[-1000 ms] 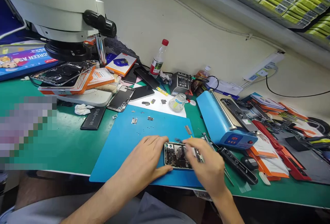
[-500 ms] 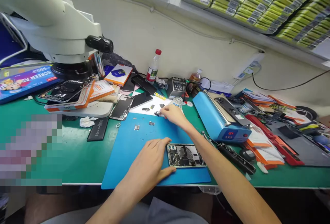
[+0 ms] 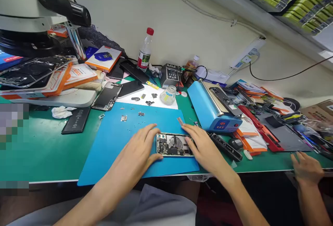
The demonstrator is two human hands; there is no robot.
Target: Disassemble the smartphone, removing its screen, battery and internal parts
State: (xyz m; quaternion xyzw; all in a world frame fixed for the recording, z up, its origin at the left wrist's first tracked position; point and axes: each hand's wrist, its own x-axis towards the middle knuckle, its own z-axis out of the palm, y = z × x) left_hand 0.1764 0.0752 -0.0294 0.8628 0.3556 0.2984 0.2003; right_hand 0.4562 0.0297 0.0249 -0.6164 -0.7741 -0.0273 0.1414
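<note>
An opened smartphone (image 3: 174,145), its circuit boards and round coil exposed, lies across the blue mat (image 3: 109,160). My left hand (image 3: 135,149) grips its left end, thumb at the lower edge and fingers at the upper one. Over the right end rests my right hand (image 3: 201,142), thumb and fingers on the phone. A thin silvery strip (image 3: 180,121) sticks out by those fingertips; whether it is held, I cannot tell. Small metal parts (image 3: 124,118) and tiny screws dot the mat. Beyond, a dark small part (image 3: 149,103) lies on white paper near a glass jar (image 3: 168,95).
A blue heating plate machine (image 3: 208,108) stands to the right, a black pen-shaped tool (image 3: 225,147) before it. Phone screens (image 3: 107,95), a battery (image 3: 76,120) and boxes crowd the left under a microscope (image 3: 28,17). Another person's hand (image 3: 307,167) is at the right table edge.
My right hand has let go of the small dark part on the white paper and come back to the phone. The view has turned, and another person's hand appears at the right.
</note>
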